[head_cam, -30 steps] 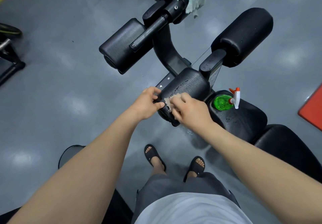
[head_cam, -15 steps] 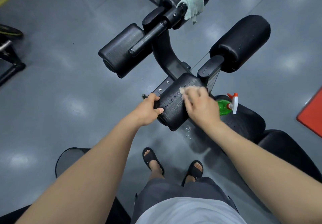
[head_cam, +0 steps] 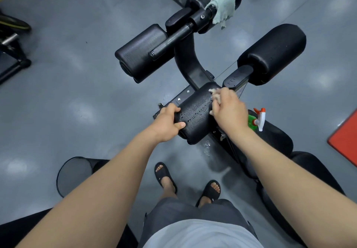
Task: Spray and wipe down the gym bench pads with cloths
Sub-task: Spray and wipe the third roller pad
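A black roller pad (head_cam: 195,115) of the gym bench lies in front of me, wet with spray drops. My left hand (head_cam: 168,125) grips its left end, thumb curled onto the top. My right hand (head_cam: 227,107) holds a small pale cloth (head_cam: 214,93) bunched under its fingers and presses it on the pad's far right end. A green spray bottle (head_cam: 256,121) with a white and orange trigger stands on the bench seat (head_cam: 276,139) just right of my right wrist. A second, grey-green cloth (head_cam: 224,6) hangs over a bar at the far end.
Two larger black roller pads, one at the left (head_cam: 141,52) and one at the right (head_cam: 272,52), flank the curved frame (head_cam: 185,62). A round black bin (head_cam: 74,174) stands by my left forearm. A red mat (head_cam: 345,139) lies at right; other gym gear (head_cam: 11,52) sits far left.
My right hand has slid the cloth along the pad from its near left part to its far right end. My left hand has kept its grip on the pad's left end.
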### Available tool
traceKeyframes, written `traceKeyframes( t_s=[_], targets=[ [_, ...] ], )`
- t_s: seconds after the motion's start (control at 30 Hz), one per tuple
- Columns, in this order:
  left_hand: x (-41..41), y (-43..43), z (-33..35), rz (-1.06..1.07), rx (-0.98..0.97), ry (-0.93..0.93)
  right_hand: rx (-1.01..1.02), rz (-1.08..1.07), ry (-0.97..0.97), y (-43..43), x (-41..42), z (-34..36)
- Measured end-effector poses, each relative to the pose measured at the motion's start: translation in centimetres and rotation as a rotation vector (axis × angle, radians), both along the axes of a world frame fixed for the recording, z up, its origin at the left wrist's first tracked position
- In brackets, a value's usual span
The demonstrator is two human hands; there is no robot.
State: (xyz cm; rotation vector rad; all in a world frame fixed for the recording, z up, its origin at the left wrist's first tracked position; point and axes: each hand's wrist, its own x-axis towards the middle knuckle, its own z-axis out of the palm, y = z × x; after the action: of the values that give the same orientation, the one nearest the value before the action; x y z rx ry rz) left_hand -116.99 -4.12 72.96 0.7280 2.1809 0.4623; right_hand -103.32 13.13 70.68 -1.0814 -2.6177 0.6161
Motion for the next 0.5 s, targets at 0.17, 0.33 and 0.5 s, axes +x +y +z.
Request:
traceKeyframes(
  t_s=[0.17, 0.33, 0.5],
  targets=[
    [0.5, -0.1, -0.5, 0.024, 0.015, 0.032, 0.079, 0.400, -0.006, -3.7, 1.5, -0.5],
    [1.1, -0.3, -0.7, 0.039, 0.044, 0.064, 0.049, 0.128, -0.074, 1.0, 0.9, 0.2],
    [1.8, -0.3, -0.8, 0.058, 0.079, 0.102, 0.008, -0.038, -0.015, 1.0, -0.4, 0.6]
  ],
)
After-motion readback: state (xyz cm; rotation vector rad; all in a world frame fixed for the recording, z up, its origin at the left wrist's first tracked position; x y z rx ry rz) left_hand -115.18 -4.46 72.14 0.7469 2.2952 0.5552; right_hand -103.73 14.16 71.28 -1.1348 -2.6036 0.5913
